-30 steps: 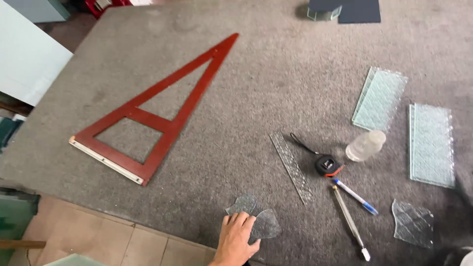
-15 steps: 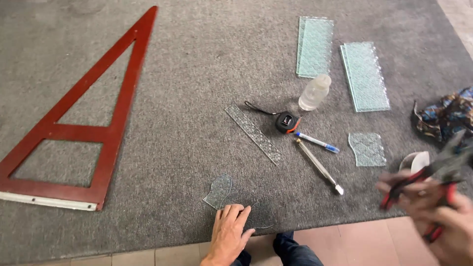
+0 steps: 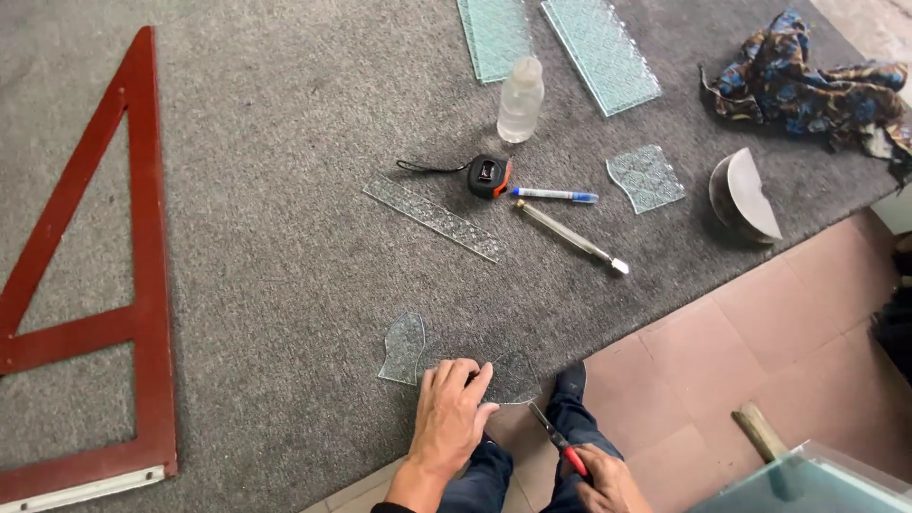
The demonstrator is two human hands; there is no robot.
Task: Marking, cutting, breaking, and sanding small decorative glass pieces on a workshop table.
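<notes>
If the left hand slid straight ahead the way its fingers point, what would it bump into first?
The left hand rests on a curved glass piece. Its fingers point up the table, so past bare carpet it would probably reach the narrow glass strip first, though the depth is hard to judge.

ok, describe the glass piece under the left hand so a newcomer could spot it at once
Start at the grey carpeted table and go to its near edge, by the person's knees. There the left hand presses flat on a curved piece of patterned clear glass, with the pliers in the right hand at its edge. Unlike the small loose offcut to its left, it overhangs the table edge and lies partly under the fingers.
</notes>
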